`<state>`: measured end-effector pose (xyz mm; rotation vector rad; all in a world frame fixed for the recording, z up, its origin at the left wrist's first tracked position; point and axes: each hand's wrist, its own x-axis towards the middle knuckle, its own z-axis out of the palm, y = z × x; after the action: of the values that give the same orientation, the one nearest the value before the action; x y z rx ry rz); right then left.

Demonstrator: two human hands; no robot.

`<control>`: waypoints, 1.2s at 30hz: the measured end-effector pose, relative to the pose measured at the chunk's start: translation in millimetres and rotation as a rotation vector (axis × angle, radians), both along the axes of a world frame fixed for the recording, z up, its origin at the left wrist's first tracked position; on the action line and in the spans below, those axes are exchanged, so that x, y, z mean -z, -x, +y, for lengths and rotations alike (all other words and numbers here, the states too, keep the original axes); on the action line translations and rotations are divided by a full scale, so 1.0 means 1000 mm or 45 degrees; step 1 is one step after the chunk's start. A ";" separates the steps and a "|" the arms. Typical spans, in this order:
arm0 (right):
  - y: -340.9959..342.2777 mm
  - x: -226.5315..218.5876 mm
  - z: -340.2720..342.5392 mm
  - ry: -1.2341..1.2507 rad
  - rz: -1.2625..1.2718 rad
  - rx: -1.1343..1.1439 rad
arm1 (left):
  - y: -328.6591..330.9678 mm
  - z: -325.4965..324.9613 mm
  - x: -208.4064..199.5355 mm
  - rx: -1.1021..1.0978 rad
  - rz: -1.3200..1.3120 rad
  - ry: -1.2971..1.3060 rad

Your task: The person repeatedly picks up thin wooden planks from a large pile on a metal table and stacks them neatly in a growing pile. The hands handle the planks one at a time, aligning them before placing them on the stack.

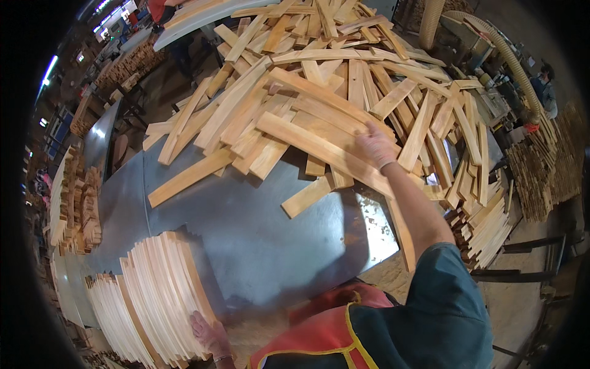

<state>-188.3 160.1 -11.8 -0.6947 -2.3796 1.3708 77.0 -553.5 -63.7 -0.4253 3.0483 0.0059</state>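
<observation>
My right hand (373,146), in a thin pale glove, reaches out into a big loose pile of light wooden boards. Its fingers bend over the edge of a long wooden board (313,142) that slants across the front of the pile. Another wooden board (335,92) lies just beyond the fingertips. Down at the lower left, my left hand (210,335), gloved as well, rests with its fingers apart against the near side of a row of boards (161,292) stood on edge, packed tightly together. It grips nothing.
A dark, smooth metal table (264,240) bears the pile and the row. Board stacks stand at the left (77,203) and right (544,172). A ribbed hose (513,52) hangs at the upper right, near a co-worker (544,92). Another person (161,11) stands at the far left.
</observation>
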 end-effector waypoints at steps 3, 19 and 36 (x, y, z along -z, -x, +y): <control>0.009 0.005 0.084 -0.590 -0.402 0.010 | 0.010 0.050 -0.012 0.227 0.002 -0.025; -0.024 -0.032 0.071 -0.577 -0.289 -0.429 | 0.059 0.268 -0.094 0.752 -0.114 -0.412; -0.141 -0.046 -0.161 -0.659 0.571 -0.606 | 0.062 0.092 -0.099 0.399 -0.135 -0.581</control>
<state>-47.6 -1.1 34.4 0.3046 -2.4278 0.8534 15.2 -461.8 35.7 0.0801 2.8448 0.6236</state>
